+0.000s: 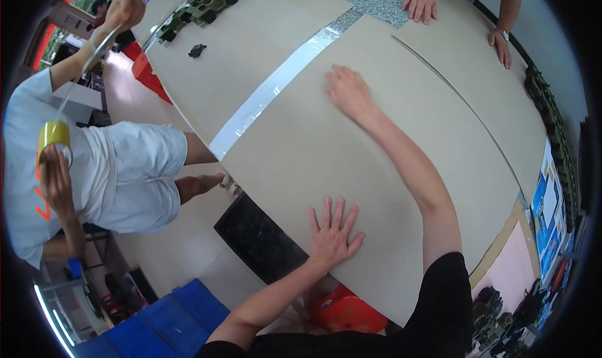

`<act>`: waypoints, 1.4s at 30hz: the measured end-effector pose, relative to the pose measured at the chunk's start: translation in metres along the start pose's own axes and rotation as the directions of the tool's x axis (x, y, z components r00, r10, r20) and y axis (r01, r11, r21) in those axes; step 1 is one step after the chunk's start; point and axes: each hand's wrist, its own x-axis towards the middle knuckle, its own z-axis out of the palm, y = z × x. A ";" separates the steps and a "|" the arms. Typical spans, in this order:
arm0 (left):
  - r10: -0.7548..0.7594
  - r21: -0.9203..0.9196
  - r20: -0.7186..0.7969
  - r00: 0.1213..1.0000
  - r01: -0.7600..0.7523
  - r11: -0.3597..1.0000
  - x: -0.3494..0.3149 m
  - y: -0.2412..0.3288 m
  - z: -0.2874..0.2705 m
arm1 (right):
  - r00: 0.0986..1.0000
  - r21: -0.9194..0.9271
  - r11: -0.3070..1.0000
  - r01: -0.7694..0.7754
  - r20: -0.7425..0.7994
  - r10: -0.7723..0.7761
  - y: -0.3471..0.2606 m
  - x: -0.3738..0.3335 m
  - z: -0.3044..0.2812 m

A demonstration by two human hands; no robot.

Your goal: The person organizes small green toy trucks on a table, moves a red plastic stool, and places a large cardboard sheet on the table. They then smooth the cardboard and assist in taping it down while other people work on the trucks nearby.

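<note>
Large beige boards (301, 151) lie edge to edge over the table. My left hand (332, 237) rests on the near part of the middle board, palm down with its fingers spread. Farther off, my right hand (348, 92) is on the same board, slightly blurred, with its fingers stretched forward and holding nothing. A strip of shiny clear tape (276, 89) covers the seam to the left of my right hand. To the right runs a second, untaped seam, a narrow dark gap (448, 85) between boards.
At the left, a co-worker stands holding a yellow tape roll (55, 137) and a pulled-out strip. Another person's hands (420, 4) rest on the far boards. Green model military vehicles (204, 4) stand far left. A black panel (260, 239) adjoins the near left edge.
</note>
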 end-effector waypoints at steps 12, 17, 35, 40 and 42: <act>0.014 0.029 -0.060 0.998 -0.013 0.999 -0.003 -0.004 0.004 | 0.932 -0.122 0.924 -0.362 -0.016 0.363 -0.068 -0.193 -0.045; 0.004 0.027 -0.052 0.999 -0.002 1.000 -0.005 -0.005 0.007 | 0.891 -0.120 0.894 -0.431 0.100 0.443 -0.075 -0.179 -0.053; 0.024 -0.011 -0.054 0.998 -0.024 1.000 0.000 0.000 0.001 | 0.881 -0.240 0.864 -0.443 0.063 0.469 0.020 -0.029 -0.011; 0.034 0.002 -0.022 0.999 -0.034 0.999 0.001 0.003 0.000 | 0.854 -0.222 0.826 -0.519 -0.093 0.511 0.120 0.036 0.027; 0.022 0.023 0.003 1.000 -0.022 0.999 0.000 0.003 -0.001 | 0.859 -0.201 0.836 -0.511 -0.116 0.498 0.133 0.051 0.034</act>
